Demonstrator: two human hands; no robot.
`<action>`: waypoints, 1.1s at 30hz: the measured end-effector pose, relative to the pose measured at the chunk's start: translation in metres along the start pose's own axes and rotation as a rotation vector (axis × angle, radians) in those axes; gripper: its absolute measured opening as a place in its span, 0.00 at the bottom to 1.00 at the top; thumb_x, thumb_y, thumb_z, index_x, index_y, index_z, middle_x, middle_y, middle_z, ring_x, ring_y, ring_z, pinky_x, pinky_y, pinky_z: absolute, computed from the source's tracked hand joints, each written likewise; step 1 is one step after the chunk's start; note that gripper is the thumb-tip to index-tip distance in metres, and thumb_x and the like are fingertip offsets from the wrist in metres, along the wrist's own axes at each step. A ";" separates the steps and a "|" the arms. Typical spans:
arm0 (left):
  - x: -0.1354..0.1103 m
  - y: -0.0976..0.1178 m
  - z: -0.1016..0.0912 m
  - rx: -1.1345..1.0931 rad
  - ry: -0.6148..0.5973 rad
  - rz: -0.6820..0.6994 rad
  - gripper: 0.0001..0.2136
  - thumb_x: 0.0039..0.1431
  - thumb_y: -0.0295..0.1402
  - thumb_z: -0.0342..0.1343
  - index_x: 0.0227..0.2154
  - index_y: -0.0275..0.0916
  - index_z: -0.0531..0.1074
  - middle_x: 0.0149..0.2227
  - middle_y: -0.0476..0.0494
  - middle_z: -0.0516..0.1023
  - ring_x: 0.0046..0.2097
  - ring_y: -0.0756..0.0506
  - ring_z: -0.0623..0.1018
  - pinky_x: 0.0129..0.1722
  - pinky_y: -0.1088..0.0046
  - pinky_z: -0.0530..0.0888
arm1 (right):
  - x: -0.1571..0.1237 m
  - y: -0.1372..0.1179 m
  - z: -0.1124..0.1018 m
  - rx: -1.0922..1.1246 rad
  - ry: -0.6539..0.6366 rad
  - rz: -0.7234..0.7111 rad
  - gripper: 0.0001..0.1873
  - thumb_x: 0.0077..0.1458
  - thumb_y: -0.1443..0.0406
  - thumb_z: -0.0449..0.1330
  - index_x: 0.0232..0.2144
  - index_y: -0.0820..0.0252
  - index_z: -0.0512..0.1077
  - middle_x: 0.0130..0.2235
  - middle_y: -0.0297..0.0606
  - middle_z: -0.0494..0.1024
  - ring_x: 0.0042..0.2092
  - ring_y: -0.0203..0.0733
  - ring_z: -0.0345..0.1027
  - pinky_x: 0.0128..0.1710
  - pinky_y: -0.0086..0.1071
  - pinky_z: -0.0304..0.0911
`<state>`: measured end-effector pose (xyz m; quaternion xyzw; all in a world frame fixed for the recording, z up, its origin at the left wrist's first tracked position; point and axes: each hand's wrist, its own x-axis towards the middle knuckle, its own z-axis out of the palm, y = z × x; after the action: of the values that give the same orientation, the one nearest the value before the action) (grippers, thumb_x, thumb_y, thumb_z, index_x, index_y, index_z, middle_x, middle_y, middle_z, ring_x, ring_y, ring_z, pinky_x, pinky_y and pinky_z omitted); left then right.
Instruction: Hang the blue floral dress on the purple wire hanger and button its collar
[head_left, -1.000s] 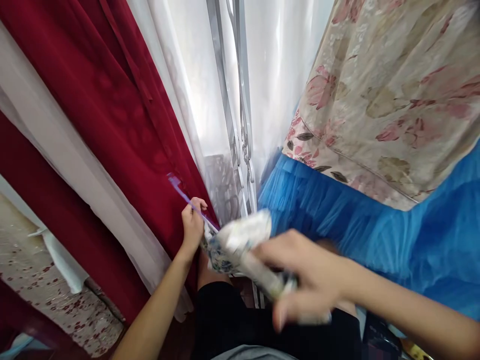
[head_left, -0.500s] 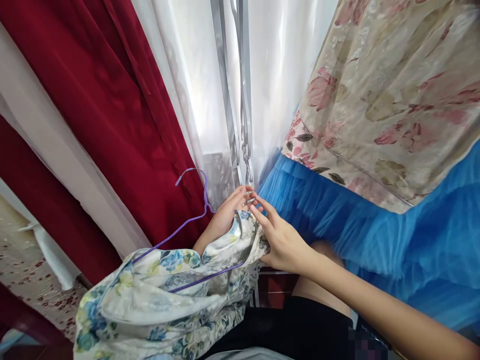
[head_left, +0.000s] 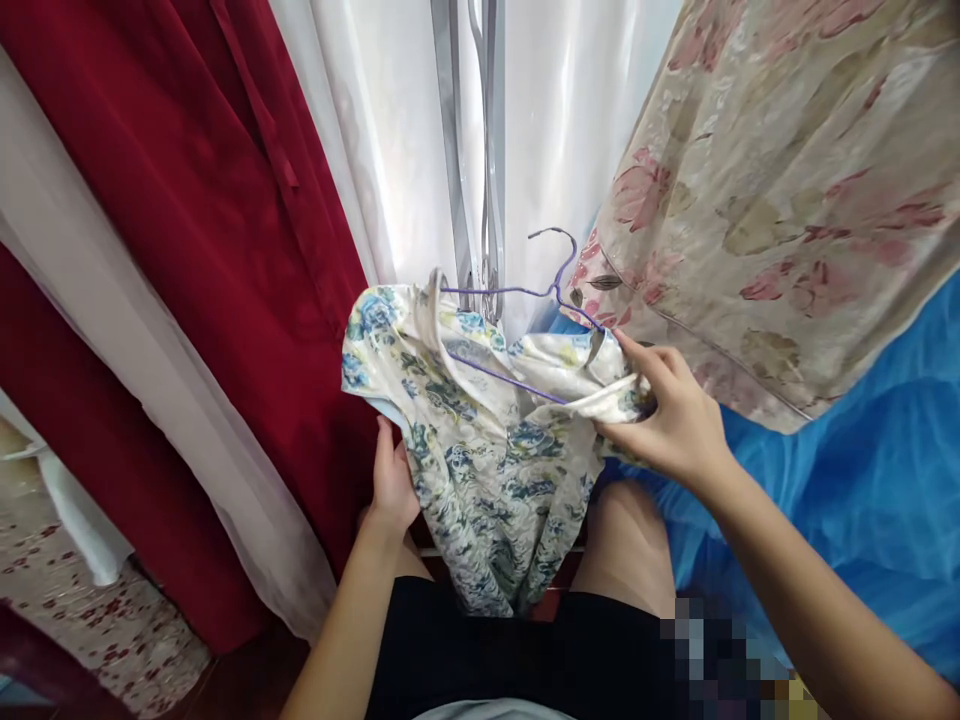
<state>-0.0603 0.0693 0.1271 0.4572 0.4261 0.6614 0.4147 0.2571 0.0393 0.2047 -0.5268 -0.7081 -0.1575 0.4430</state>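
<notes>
A floral dress [head_left: 487, 450], white with blue and yellow flowers, hangs in front of me on a purple hanger [head_left: 517, 292]. The hanger's hook points up and left near the white curtain. My right hand [head_left: 675, 415] pinches the dress at its right shoulder, thumb below and fingers above, close to the hanger's end. At the other side my left hand [head_left: 395, 480] grips the edge of the dress below the left sleeve opening; most of its fingers are hidden behind the cloth.
White curtains [head_left: 390, 130] with grey straps [head_left: 487, 150] hang ahead. Dark red cloth [head_left: 225, 250] drapes on the left. To the right are a beige garment with pink flowers [head_left: 787, 200] and blue tulle [head_left: 825, 500]. My knees are below the dress.
The dress has swung from the lower left to upright before me, with the hanger now on the right. My hands have moved apart, from close together to opposite sides of it.
</notes>
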 end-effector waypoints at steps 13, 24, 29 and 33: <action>-0.102 -0.093 -0.003 0.028 0.135 -0.250 0.22 0.48 0.42 0.71 0.45 0.39 0.78 0.48 0.36 0.83 0.56 0.33 0.79 0.58 0.58 0.73 | 0.012 0.006 -0.008 0.076 -0.213 -0.311 0.46 0.46 0.63 0.67 0.68 0.50 0.61 0.62 0.46 0.70 0.57 0.63 0.69 0.54 0.53 0.67; -0.130 -0.108 -0.002 0.136 0.095 -0.307 0.18 0.45 0.37 0.68 0.42 0.41 0.79 0.48 0.37 0.83 0.58 0.31 0.77 0.57 0.57 0.73 | -0.153 -0.078 0.107 0.879 -0.325 0.659 0.19 0.61 0.48 0.61 0.30 0.56 0.71 0.25 0.35 0.73 0.26 0.43 0.66 0.27 0.34 0.61; -0.136 -0.106 -0.009 0.184 0.088 -0.305 0.20 0.47 0.36 0.64 0.46 0.42 0.77 0.47 0.38 0.82 0.57 0.31 0.77 0.58 0.56 0.72 | -0.148 -0.079 0.121 0.901 -0.343 0.748 0.19 0.63 0.46 0.58 0.34 0.54 0.68 0.25 0.32 0.74 0.28 0.44 0.68 0.30 0.33 0.59; -0.132 -0.106 -0.013 0.171 0.075 -0.290 0.20 0.47 0.36 0.64 0.46 0.43 0.77 0.46 0.40 0.82 0.59 0.31 0.75 0.60 0.57 0.70 | -0.134 -0.074 0.112 0.999 -0.341 0.654 0.17 0.64 0.50 0.58 0.31 0.56 0.70 0.25 0.32 0.72 0.29 0.42 0.66 0.31 0.33 0.58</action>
<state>-0.0249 -0.0258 -0.0088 0.3992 0.5575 0.5726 0.4493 0.1463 0.0065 0.0541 -0.4630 -0.5592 0.4233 0.5420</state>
